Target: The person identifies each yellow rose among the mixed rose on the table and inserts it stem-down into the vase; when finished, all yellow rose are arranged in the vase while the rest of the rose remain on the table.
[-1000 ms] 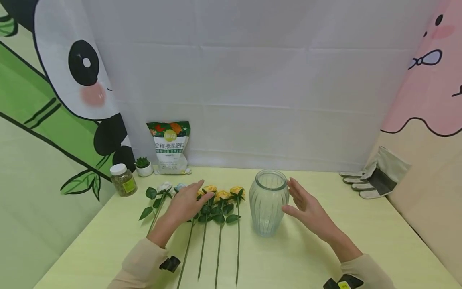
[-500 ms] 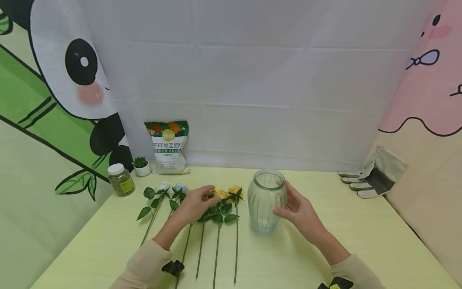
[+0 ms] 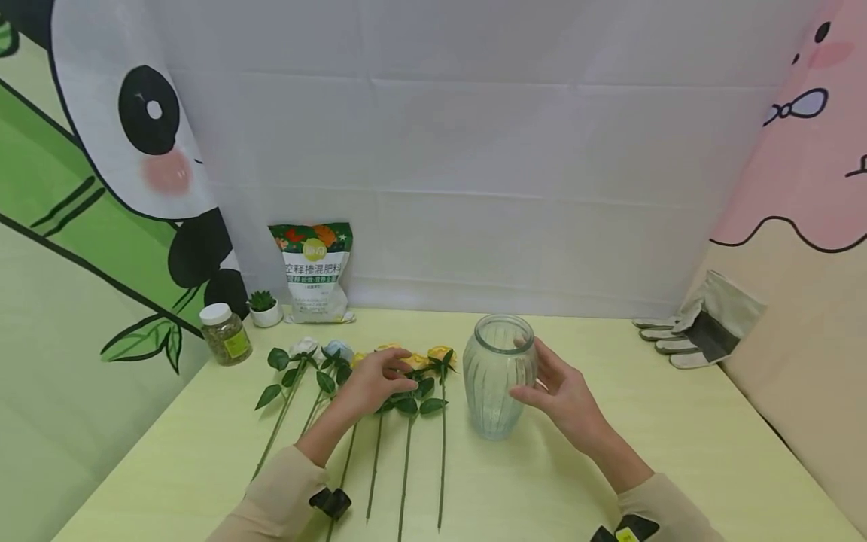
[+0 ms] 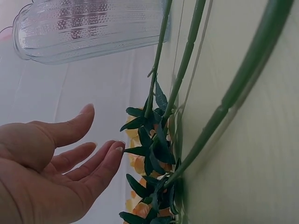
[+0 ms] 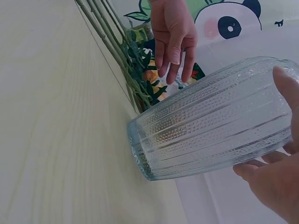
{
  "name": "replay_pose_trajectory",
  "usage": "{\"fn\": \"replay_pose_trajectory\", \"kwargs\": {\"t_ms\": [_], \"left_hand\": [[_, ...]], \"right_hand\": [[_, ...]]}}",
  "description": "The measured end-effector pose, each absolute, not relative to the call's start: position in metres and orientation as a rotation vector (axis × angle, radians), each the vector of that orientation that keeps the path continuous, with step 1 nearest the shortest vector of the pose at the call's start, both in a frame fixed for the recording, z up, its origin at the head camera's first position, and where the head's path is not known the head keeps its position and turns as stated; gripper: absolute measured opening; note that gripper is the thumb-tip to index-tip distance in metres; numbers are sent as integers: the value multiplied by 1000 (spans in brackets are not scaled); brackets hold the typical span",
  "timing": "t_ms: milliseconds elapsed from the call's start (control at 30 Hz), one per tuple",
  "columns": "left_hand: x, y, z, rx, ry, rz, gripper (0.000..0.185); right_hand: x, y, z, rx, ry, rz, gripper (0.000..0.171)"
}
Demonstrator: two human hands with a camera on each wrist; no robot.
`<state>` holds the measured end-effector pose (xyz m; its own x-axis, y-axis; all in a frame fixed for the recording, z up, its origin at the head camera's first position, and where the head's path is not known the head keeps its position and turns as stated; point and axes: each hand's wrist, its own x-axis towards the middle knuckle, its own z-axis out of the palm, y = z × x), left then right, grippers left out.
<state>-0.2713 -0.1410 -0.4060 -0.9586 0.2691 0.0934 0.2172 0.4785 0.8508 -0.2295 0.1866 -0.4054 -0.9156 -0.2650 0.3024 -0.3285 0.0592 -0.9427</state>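
A ribbed clear glass vase (image 3: 489, 391) stands upright right of centre on the table. My right hand (image 3: 569, 403) holds its right side, thumb across the front and fingers behind; the right wrist view shows the glass (image 5: 210, 123) between them. To the left, long-stemmed roses lie in a row: a white rose (image 3: 304, 347), a blue rose (image 3: 338, 350) and several yellow roses (image 3: 442, 354). Over the yellow ones hovers my left hand (image 3: 371, 384), partly hiding them. In the left wrist view its loosely bent fingertips come right at a green leaf (image 4: 136, 150), with nothing held.
At the back left stand a lidded jar (image 3: 226, 335), a small potted succulent (image 3: 264, 309) and a fertilizer bag (image 3: 313, 275). A pair of work gloves (image 3: 707, 324) lies at the right edge against the wall. Rose stems run toward the table's (image 3: 542, 497) front.
My right hand has closed in on the vase and taken hold of its side. The left hand has shifted right over the yellow roses, uncovering the blue one, its fingers bending more.
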Motion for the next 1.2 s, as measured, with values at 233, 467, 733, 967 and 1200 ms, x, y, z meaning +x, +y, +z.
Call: {"fn": "replay_pose_trajectory", "kwargs": {"t_ms": [233,467,733,967,1200], "left_hand": [[-272,-136,-413,397,2664,1523,49],[-277,-126,-417,334,2661,1542,41],[-282,-106,-413,326,2750,1422,38],[-291,-94,-416,368,2797,1318,23],[-295,-87,-419,292,2749,1333,41]], "right_hand": [[-233,185,-407,620,-2235,2036,93],[-230,186,-408,601,-2244,2031,94],[-232,186,-407,596,-2231,2032,91],[-231,186,-407,603,-2234,2001,93],[-231,177,-404,655,-2244,1850,100]]}}
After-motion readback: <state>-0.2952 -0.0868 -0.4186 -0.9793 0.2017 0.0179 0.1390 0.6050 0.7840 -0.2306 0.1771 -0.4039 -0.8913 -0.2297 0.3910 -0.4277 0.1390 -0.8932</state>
